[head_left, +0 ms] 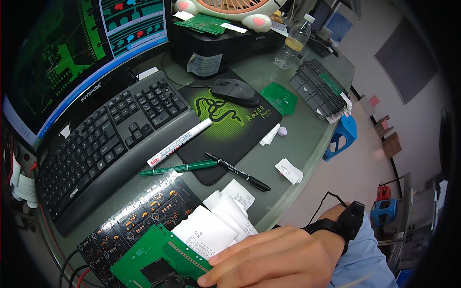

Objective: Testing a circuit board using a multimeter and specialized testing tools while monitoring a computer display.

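Rests the fingertips of a bare right hand [273, 259] at the right edge of a green rectangular circuit board [139, 252], low in the frame, with fingers bent and close together; cannot tell whether gripping or merely pressing. Cannot tell the state of the left hand's fingers, out of frame. Shows a black square patch [157, 270] on the green face. Overlaps beneath with a larger glossy black circuit panel speckled with orange [149, 206], and just beside with folded white printed paper slips [206, 233]. Wears a black strapped device [353, 218] at the right wrist, near light blue cloth [362, 259].

Farther up the grey-green desk [264, 158], includes a slim green pen [192, 166] and a slim black pen [240, 174] meeting near their ends, plus a thick white marker [180, 143] beside a long black keyboard [110, 139]. Beyond, takes in a black-and-green mouse pad [206, 175] beneath a black computer mouse [235, 91], a lit monitor [53, 62] at upper left, a boxy black printer [230, 48] and a clear plastic bottle [293, 43].
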A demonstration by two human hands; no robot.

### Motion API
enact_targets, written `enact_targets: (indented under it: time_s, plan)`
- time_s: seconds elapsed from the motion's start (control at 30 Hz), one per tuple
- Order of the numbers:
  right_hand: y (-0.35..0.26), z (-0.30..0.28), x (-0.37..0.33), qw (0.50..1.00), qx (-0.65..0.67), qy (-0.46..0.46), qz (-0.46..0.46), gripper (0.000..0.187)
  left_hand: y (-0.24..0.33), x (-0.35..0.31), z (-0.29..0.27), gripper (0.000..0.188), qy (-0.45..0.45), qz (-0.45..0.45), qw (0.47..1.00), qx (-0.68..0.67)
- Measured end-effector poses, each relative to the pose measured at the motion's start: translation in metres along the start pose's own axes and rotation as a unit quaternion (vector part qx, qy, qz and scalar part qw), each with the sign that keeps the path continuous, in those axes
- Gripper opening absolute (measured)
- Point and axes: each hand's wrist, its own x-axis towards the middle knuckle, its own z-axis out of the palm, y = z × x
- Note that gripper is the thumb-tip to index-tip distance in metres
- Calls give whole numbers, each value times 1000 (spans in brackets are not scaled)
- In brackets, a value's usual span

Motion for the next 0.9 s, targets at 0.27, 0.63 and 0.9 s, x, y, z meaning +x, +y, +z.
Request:
enact_targets:
  time_s: [0.27, 0.63, 0.9]
  plan:
    - [3, 15, 8, 955, -135, 175, -196, 15, 5, 6, 1, 40, 6, -19, 1000, 5]
    - [0, 2, -5, 1000, 8, -6, 0, 30, 0, 4, 2, 43, 18, -6, 1000, 2]
    - [2, 0, -3, 1000, -2, -17, -13, 30, -1, 4, 4, 43, 29, -3, 1000, 5]
